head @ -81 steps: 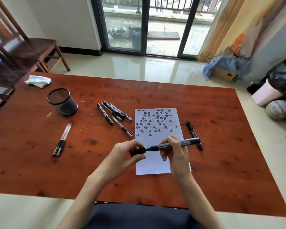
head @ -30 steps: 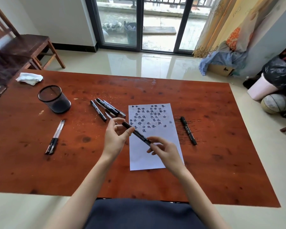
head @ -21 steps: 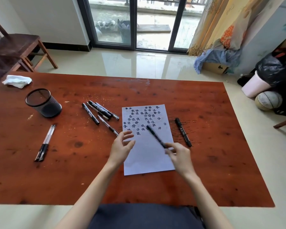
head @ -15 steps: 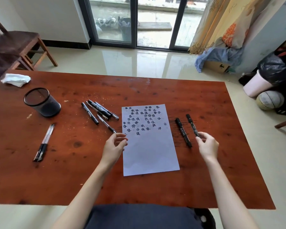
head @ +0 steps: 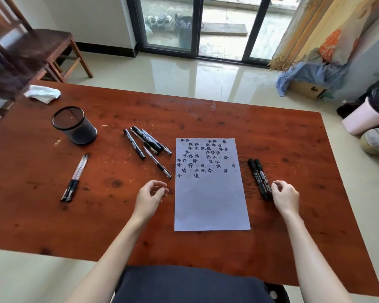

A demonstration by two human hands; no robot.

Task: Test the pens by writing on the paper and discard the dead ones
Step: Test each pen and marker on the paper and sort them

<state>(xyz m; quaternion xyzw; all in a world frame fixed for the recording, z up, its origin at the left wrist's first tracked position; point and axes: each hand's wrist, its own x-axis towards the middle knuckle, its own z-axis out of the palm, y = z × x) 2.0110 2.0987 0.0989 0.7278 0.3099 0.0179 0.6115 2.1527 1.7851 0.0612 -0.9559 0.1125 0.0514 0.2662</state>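
Beside the paper [head: 210,189] lay two markers [head: 259,178] side by side; a moment before, only one. Right hand [head: 286,196], loosely curled, held nothing now. Left hand [head: 150,194] hovered empty near the pen cluster [head: 147,145].

Tiled floor [head: 206,79], glass doors [head: 197,27], chair [head: 37,47]

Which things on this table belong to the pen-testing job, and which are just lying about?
Belong to the job:
paper
two black markers
pile of pens
pair of clear pens

Lying about:
mesh pen cup
crumpled tissue
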